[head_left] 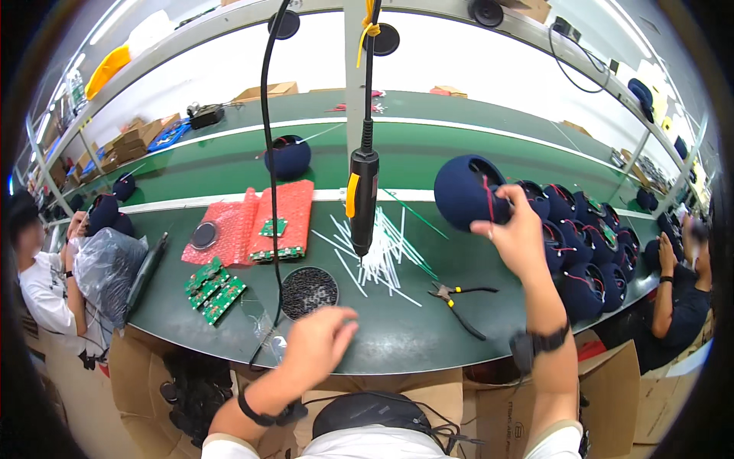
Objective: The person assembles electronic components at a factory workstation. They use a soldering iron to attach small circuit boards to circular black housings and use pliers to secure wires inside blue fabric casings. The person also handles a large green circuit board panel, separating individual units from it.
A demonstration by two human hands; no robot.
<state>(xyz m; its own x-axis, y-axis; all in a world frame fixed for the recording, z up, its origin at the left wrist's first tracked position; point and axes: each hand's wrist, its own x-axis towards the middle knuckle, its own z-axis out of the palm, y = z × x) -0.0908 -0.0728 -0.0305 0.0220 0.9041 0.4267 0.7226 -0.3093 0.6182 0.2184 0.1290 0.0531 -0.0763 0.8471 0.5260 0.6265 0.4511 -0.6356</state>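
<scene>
On the right, my right hand (520,233) grips a dark blue round speaker-like shell (459,193) by the rim of its opening, thumb and fingers pinching it. Red wires show inside the shell, which is raised above the bench. My left hand (321,340) is over the front edge, empty, with thumb and fingers apart. Just beyond it sits a round dish of small black screws (309,293). A black electric screwdriver (365,203) with a yellow lever hangs tip-down in the middle, above a heap of white plastic strips (382,256). Pliers (459,302) with black and yellow handles lie to the right.
Several similar shells (585,287) crowd the right side. Green circuit boards (223,300) and red bubble wrap (287,218) lie at left. Another shell (289,159) stands on the green conveyor (413,145). A black cable (266,99) hangs down. Co-workers sit at both sides.
</scene>
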